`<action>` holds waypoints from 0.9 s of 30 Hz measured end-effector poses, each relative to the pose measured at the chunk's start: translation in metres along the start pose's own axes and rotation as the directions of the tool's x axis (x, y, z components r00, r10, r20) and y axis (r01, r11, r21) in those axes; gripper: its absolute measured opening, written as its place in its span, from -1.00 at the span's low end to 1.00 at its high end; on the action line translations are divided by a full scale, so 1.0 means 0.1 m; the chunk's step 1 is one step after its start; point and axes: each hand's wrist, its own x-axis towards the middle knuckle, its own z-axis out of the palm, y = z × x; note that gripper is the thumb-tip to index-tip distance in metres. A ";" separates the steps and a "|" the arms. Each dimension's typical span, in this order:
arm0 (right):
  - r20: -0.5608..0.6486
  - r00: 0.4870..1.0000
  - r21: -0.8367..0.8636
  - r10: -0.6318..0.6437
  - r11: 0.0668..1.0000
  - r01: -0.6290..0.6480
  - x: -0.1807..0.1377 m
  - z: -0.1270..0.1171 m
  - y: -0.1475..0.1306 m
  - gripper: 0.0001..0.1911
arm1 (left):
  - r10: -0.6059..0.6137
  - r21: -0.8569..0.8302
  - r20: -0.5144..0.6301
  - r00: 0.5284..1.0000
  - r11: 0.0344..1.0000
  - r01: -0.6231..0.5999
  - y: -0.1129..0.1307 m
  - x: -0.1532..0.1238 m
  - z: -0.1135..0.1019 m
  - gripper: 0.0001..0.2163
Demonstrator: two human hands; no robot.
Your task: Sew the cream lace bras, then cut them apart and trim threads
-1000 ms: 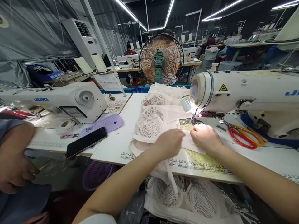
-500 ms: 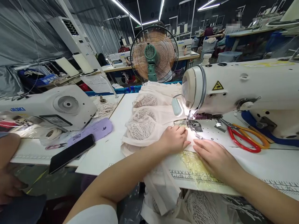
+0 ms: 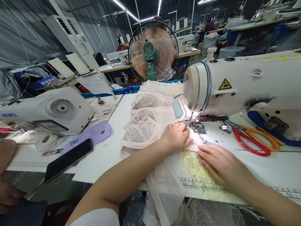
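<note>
1. Your left hand [image 3: 177, 136] pressed the pale fabric [image 3: 169, 177] beside the presser foot [image 3: 191, 123]; whether it pinched, I couldn't tell.
2. Your right hand [image 3: 219, 161] lay unclenched, fingertips touching it.
3. The fabric draped over the table's [image 3: 110, 150] near edge.

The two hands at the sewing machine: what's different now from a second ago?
The right hand has drawn back from the needle area toward the front of the table and opened from a curl, at the pale fabric's edge. The left hand has come closer to the needle area. The scissors and fan stayed put.
</note>
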 end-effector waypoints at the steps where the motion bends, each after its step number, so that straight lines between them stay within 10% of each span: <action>1: -0.006 1.000 0.022 -0.001 1.000 0.001 0.00 0.00 0.00 -0.74 | 0.000 -0.003 -0.003 1.000 1.000 0.000 -0.01 0.00 0.00 -0.59; 27: 0.036 0.995 0.139 -0.095 0.986 0.090 0.08 0.01 0.06 -0.68 | 0.317 -0.008 -0.201 0.927 0.946 -0.325 0.11 -0.28 -0.07 -0.78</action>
